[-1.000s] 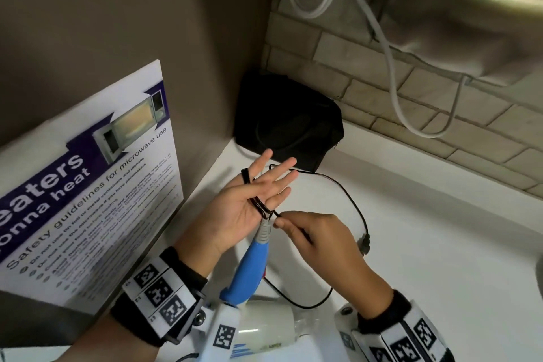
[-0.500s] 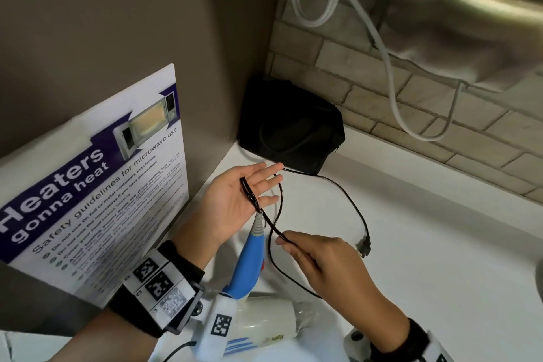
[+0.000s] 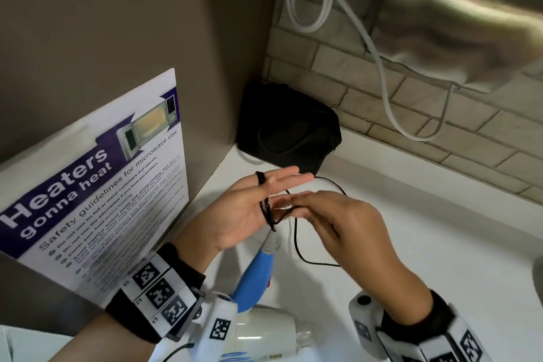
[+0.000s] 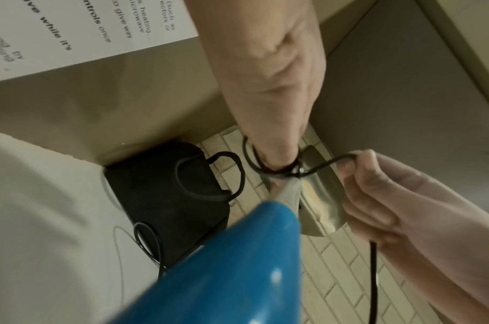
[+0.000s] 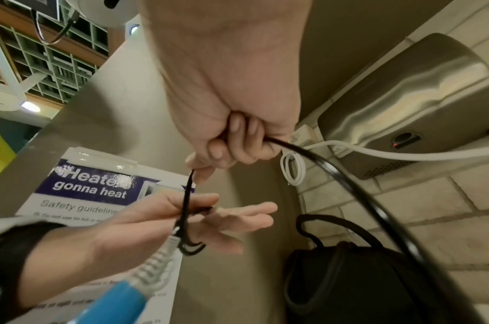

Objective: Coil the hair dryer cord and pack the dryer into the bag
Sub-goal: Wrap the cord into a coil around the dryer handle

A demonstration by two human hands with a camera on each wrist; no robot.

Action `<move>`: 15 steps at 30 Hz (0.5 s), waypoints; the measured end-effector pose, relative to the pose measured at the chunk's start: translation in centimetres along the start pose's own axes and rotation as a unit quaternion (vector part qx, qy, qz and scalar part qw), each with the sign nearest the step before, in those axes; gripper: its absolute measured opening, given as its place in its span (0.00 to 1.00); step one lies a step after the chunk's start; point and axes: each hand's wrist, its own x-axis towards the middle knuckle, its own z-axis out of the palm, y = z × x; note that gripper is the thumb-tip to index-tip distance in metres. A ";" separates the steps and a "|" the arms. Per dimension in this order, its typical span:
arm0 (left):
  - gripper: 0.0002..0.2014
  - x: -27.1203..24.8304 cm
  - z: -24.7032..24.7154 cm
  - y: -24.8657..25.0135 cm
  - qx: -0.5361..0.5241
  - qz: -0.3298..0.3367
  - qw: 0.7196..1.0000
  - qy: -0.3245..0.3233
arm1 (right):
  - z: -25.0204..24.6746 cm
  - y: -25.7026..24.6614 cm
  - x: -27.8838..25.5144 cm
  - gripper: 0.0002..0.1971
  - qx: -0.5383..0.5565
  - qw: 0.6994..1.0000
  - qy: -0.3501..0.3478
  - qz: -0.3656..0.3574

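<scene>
A hair dryer with a blue handle [image 3: 255, 276] and white body [image 3: 264, 335] lies on the white counter [image 3: 426, 244] below my hands. Its thin black cord [image 3: 296, 239] runs from the grey strain relief up to my left hand [image 3: 244, 209], which is held flat with straight fingers and has several turns of cord [image 4: 254, 166] looped round them. My right hand [image 3: 346, 226] is close against the left fingertips and pinches the cord [image 5: 348, 186] between thumb and curled fingers [image 5: 232, 140]. A slack loop hangs under it. The plug is hidden.
A black zip pouch [image 3: 288, 129] sits in the counter's back corner. A microwave safety poster [image 3: 102, 185] leans on the left wall. On the brick wall behind are a white cable [image 3: 379, 62] and a steel wall unit [image 3: 470, 23].
My right hand has risen from low on the counter to the left fingertips, carrying the cord up and across them. The left hand stays flat. The plug is no longer in sight.
</scene>
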 end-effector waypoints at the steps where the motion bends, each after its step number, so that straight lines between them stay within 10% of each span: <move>1: 0.21 -0.2 0.2 0.0 0.013 -0.008 1.000 -0.018 | -0.3 0.1 0.6 0.09 0.000 1.000 0.005 -0.001; 15: 0.23 -2.4 2.6 -0.5 0.047 -0.079 0.967 -0.239 | 1.4 2.4 4.3 0.12 0.176 0.980 -0.033 0.087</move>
